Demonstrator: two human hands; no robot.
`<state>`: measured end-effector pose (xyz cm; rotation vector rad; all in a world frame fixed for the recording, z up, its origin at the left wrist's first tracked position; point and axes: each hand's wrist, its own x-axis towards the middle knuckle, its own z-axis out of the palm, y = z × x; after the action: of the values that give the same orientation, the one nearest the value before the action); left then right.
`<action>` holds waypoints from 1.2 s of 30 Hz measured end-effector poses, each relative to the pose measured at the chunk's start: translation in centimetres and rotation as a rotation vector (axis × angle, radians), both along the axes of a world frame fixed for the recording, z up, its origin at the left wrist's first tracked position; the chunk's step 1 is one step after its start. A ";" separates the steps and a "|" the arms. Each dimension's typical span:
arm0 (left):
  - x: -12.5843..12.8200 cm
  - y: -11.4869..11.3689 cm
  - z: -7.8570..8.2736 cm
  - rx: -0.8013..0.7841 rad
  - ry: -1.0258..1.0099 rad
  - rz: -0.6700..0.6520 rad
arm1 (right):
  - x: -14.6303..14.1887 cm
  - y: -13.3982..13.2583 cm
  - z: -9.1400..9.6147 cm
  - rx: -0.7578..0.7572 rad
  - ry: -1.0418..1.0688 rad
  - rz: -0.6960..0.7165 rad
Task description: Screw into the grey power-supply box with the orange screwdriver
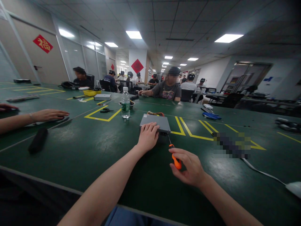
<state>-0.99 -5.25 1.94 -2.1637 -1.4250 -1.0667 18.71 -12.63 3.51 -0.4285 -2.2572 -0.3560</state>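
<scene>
A grey metal computer power supply [162, 121] lies on the green table in front of me, with coloured wires at its far side. My left hand [148, 135] grips it from the near left, its fingers over the top and front edge. In my right hand [189, 164] is a screwdriver [176, 162] with an orange and black handle, held loosely between thumb and fingers. Its thin shaft points up and away to the front right corner of the power supply; whether the tip sits in a screw is too small to tell.
Beyond the power supply a water bottle [125, 105] stands before a metal bowl [131, 103]. Yellow tape marks the table [105, 169]. A dark block [38, 140] and another person's hand [50, 115] are at left. On the right lie a blurred power strip [229, 146] and blue gloves [211, 116].
</scene>
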 end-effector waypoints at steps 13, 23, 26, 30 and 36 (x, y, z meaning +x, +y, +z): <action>-0.1 0.0 -0.1 -0.001 0.007 0.009 | -0.2 0.2 -0.3 0.004 0.007 -0.004; -0.1 0.0 0.0 -0.002 0.004 0.003 | -0.5 -0.3 0.0 -0.065 -0.049 -0.019; -0.1 0.1 -0.1 -0.001 0.004 0.003 | -0.6 -0.6 0.2 -0.096 -0.130 -0.045; -0.1 0.2 -0.2 -0.001 0.001 0.006 | -0.8 -0.9 0.6 -0.102 -0.188 -0.082; -0.1 0.2 -0.1 -0.004 -0.001 0.002 | -1.0 -1.1 0.6 -0.247 -0.125 -0.089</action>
<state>-1.14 -5.10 1.80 -2.1643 -1.4304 -1.0650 17.68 -13.72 4.09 -0.6525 -2.4193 -0.1514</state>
